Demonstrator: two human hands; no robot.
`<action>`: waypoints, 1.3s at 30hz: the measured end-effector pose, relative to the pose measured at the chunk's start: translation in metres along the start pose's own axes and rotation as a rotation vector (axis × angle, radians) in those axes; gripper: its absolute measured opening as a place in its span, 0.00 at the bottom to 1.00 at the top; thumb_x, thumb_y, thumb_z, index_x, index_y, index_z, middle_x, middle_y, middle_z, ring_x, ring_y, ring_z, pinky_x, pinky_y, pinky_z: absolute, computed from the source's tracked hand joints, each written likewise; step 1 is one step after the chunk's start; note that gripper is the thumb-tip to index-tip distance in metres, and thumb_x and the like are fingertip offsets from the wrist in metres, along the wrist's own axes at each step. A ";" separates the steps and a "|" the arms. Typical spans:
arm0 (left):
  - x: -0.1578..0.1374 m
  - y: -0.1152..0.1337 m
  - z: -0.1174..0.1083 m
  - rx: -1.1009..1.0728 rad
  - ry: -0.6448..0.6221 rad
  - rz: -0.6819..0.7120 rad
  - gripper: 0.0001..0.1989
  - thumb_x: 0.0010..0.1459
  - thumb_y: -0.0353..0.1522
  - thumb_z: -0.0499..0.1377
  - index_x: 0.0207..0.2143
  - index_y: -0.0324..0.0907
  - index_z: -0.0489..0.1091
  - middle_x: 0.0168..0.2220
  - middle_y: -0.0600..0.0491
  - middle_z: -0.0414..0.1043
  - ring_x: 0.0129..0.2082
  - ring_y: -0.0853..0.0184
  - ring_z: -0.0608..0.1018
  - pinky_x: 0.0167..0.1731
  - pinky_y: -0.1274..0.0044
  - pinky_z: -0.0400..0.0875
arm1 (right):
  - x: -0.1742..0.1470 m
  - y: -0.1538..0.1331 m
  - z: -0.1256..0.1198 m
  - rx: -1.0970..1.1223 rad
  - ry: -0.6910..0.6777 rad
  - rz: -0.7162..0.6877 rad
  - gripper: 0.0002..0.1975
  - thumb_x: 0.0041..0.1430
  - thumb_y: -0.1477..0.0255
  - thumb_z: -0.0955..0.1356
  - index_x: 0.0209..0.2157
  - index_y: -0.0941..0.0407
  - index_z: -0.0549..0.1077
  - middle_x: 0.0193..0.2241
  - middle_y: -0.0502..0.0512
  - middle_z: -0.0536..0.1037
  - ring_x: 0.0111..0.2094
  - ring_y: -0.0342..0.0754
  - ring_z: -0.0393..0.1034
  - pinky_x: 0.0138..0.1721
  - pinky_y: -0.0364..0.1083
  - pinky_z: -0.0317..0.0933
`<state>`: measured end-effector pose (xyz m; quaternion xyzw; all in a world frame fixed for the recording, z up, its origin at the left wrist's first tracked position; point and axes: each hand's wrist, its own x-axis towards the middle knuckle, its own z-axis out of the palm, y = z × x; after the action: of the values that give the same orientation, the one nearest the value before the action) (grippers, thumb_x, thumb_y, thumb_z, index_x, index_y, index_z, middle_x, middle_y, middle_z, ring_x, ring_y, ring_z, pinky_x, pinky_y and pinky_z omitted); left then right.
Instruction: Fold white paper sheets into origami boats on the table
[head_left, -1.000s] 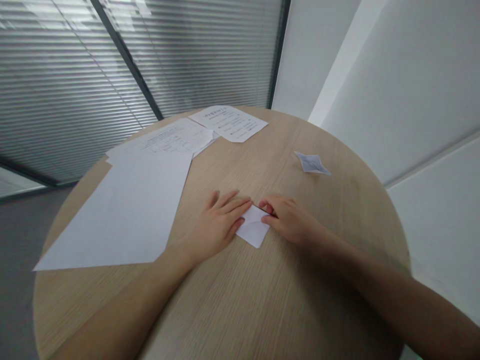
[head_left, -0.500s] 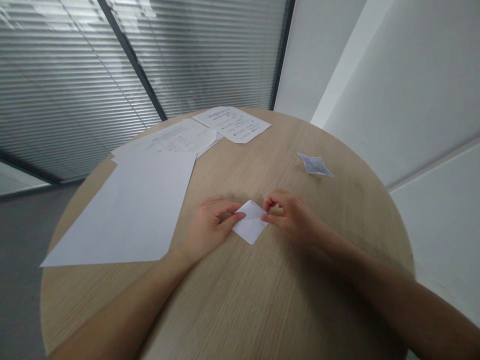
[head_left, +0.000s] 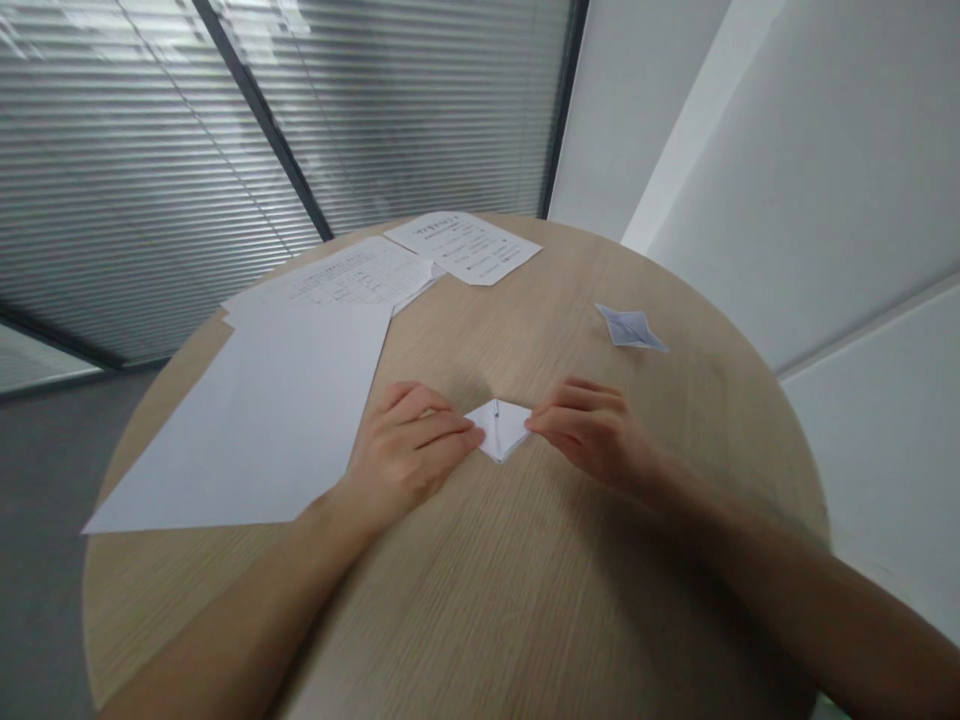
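Between my hands is a small piece of folded white paper (head_left: 501, 430), roughly diamond-shaped, with a crease or seam running down its middle. My left hand (head_left: 409, 440) pinches its left corner between thumb and fingers. The right corner is gripped by the fingertips of my right hand (head_left: 589, 428). Both hands hover low over the wooden table, and the fingertips hide the two side corners of the paper. Beyond my right hand lies a folded paper boat (head_left: 631, 329) with pointed ends.
The round wooden table (head_left: 465, 620) carries a large blank white sheet (head_left: 262, 420) on the left, partly beside my left forearm. Behind it lie sheets with a printed table (head_left: 345, 280) and a page of printed text (head_left: 469, 247). Window blinds (head_left: 420, 110) and a white wall (head_left: 847, 180) stand beyond.
The folded paper has gone from a flat, smooth diamond to a shorter, wider one with its centre seam showing. My hands have moved to opposite side corners, with the left fingers closed further.
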<state>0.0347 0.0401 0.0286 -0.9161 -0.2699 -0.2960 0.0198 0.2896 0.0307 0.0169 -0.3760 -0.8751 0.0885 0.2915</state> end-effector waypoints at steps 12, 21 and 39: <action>0.003 -0.009 0.010 0.053 -0.322 0.042 0.16 0.69 0.37 0.51 0.35 0.42 0.77 0.34 0.51 0.78 0.38 0.63 0.77 0.41 0.71 0.66 | 0.002 0.005 0.010 -0.097 -0.224 -0.020 0.14 0.65 0.79 0.62 0.37 0.57 0.80 0.36 0.57 0.80 0.38 0.48 0.71 0.44 0.47 0.62; 0.001 -0.008 0.021 -0.023 -0.243 -0.103 0.11 0.64 0.37 0.59 0.32 0.42 0.78 0.38 0.51 0.78 0.39 0.63 0.76 0.43 0.70 0.68 | 0.009 -0.007 0.024 -0.102 -0.153 0.139 0.07 0.63 0.73 0.68 0.33 0.59 0.76 0.42 0.60 0.80 0.45 0.51 0.71 0.51 0.49 0.61; 0.010 0.006 0.020 0.076 -0.410 -0.223 0.13 0.62 0.36 0.61 0.46 0.39 0.73 0.43 0.48 0.77 0.43 0.56 0.76 0.44 0.63 0.70 | 0.013 -0.009 0.031 -0.143 -0.143 0.239 0.14 0.62 0.72 0.68 0.49 0.58 0.71 0.47 0.62 0.77 0.51 0.54 0.69 0.52 0.54 0.61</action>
<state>0.0556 0.0435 0.0183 -0.9202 -0.3786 -0.0935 -0.0339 0.2595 0.0357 0.0003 -0.4900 -0.8467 0.0866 0.1884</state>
